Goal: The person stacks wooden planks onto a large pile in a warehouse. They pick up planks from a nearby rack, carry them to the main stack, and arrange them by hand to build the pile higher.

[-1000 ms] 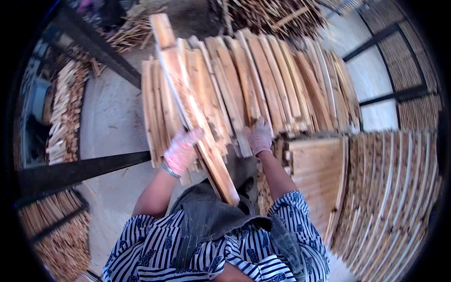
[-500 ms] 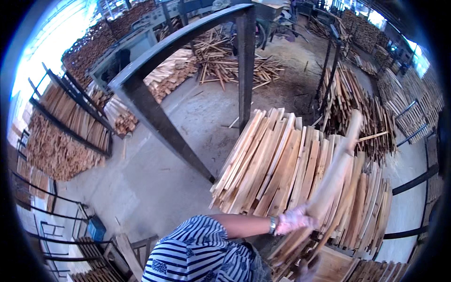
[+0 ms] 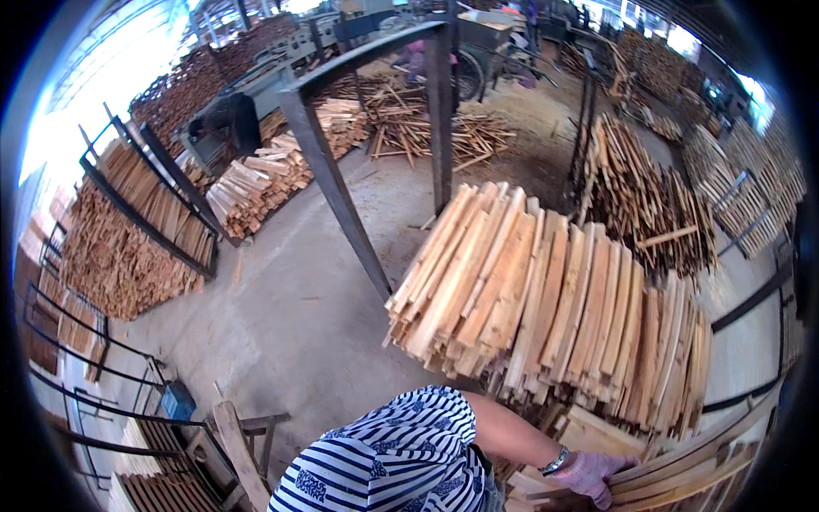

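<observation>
My left hand (image 3: 590, 476), in a pinkish work glove with a watch at the wrist, is at the lower right. Its fingers are closed around the near ends of long, pale wooden slats (image 3: 695, 471), which stretch toward the right rim. My right hand is out of view. Just beyond the left hand lies a big stack of wooden slats (image 3: 546, 299), laid side by side in layers with uneven ends. A wide flat board (image 3: 601, 431) shows between this stack and my hand.
A dark metal post frame (image 3: 337, 183) rises behind the stack. Darker slats (image 3: 640, 196) lean in a rack at the right. More timber piles (image 3: 128, 247) stand at the left, and loose sticks (image 3: 426, 128) lie heaped farther back. A blue box (image 3: 177, 401) hangs near rails at lower left.
My left hand has moved right and nearer with the slats, which have swung from above the stack to the lower right. The blurred right hand has left the view. The whole view has shifted.
</observation>
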A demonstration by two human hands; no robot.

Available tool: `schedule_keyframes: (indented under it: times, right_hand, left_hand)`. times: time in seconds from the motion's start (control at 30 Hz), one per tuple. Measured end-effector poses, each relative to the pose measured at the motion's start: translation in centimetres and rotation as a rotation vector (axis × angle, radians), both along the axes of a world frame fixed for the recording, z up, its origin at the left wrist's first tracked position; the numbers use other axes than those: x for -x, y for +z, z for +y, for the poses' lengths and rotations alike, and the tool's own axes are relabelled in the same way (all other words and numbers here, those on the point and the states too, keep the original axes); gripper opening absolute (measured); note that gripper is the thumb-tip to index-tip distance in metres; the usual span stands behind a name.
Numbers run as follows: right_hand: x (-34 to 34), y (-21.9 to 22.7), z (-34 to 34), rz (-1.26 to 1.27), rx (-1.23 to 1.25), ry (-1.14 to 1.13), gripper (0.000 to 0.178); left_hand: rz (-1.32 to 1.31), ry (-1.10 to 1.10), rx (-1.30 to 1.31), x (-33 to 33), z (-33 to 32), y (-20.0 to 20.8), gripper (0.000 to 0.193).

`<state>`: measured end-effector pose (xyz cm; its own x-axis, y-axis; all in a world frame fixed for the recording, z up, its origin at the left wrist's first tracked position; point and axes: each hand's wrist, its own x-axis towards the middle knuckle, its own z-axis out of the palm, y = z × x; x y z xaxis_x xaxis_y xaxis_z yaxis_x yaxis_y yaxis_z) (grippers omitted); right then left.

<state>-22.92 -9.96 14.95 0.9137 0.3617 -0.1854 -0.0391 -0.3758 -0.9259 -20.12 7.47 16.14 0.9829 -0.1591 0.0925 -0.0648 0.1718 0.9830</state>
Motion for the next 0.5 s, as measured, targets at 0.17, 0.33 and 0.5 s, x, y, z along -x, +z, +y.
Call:
schedule_keyframes:
  times: [0.17,0.33,0.5]
  right_hand:
    - [1.1,-3.2,-10.3,-0.088,0.001,-0.101,0.035]
    - [0.3,-14.2,-17.1,-0.602,0.365,0.1,0.017]
    - [-3.6,-12.5,-17.9,-0.3,0.02,-0.048,0.039]
  left_hand:
    - [0.134,-0.28,-0.122,0.7,-6.2,0.4,0.088]
    - [0.152,-0.327,-0.653,0.9,-10.4,-5.6,0.099]
    - [0.027,-0.458,-0.586,-3.3,-12.6,-6.7,0.079]
